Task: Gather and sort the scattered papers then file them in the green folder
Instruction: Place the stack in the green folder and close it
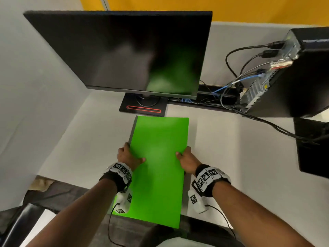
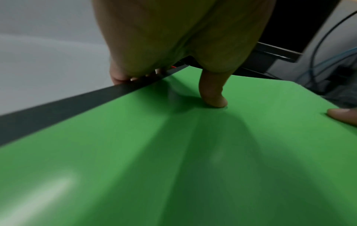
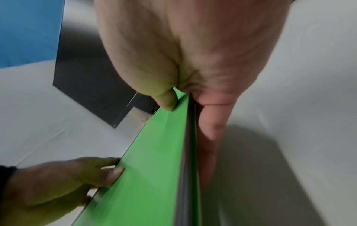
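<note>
the green folder (image 1: pixel 156 163) is closed and lies lengthwise away from the person, its far short edge just short of the monitor stand (image 1: pixel 143 108) and its near end overhanging the front edge of the desk (image 1: pixel 71 139). its long axis runs from the person toward the monitor (image 1: pixel 124 50). no loose papers are visible on the desk; whether any are inside the folder cannot be told.

the left hand (image 1: pixel 129 156) grips the left long edge, the one with the dark spine strip: thumb on the cover, fingers curled under. the right hand (image 1: pixel 187 159) grips the right long edge the same way; the right wrist view shows the thumb pinching the cover from above and the fingers beneath. both grips sit near mid-length, opposite each other, so the folder lies between the hands and extends equally ahead of and behind them. neither hand is nearer.

the folder appears slightly raised off the desk on the right side. any coming move probably shifts it along its long axis with both hands together.

a computer case (image 1: pixel 293 72) with cables (image 1: pixel 249 54) stands well apart to the right.
</note>
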The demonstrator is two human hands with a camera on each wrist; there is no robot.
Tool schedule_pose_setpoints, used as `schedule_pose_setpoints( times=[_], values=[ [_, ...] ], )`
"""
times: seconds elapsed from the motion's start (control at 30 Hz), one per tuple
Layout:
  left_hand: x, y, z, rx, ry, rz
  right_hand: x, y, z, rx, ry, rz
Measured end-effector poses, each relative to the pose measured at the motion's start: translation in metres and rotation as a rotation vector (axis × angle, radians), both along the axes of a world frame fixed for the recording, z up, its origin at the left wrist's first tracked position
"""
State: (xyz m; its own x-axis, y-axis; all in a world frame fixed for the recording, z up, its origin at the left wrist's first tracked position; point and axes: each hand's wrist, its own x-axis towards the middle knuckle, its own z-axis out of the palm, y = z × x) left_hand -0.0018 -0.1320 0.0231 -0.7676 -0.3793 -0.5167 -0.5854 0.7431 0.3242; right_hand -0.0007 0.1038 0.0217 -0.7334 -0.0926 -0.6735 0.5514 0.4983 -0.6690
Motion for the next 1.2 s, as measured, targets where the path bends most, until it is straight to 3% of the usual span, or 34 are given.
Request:
schedule_pose_setpoints(
  times=[0.2,0.47,0.6,0.9,1.03,1.2],
  values=[
    [-0.028,-0.093,0.008,-0.112,-0.014,0.01,-0.022,-0.095,0.003,-0.022,-0.053,0.011],
    [-0.061,-0.167,-0.001,-0.148,0.031,-0.126,-0.052,-0.173,-0.006,0.167,-0.078,0.055],
    [-0.056,-0.168,-0.008,-0.168,0.064,-0.229,-0.056,-0.175,-0.006,0.286,-0.059,0.081],
    [-0.038,-0.151,-0.01,-0.169,0.013,-0.268,-0.059,-0.157,0.006,0.303,-0.108,0.191],
    [-0.047,-0.156,-0.011,-0.182,0.008,-0.285,-0.06,-0.16,0.006,0.335,-0.044,0.186],
    [-0.05,-0.155,-0.013,-0.175,0.022,-0.264,-0.061,-0.149,0.005,0.524,0.119,0.36]
  ],
)
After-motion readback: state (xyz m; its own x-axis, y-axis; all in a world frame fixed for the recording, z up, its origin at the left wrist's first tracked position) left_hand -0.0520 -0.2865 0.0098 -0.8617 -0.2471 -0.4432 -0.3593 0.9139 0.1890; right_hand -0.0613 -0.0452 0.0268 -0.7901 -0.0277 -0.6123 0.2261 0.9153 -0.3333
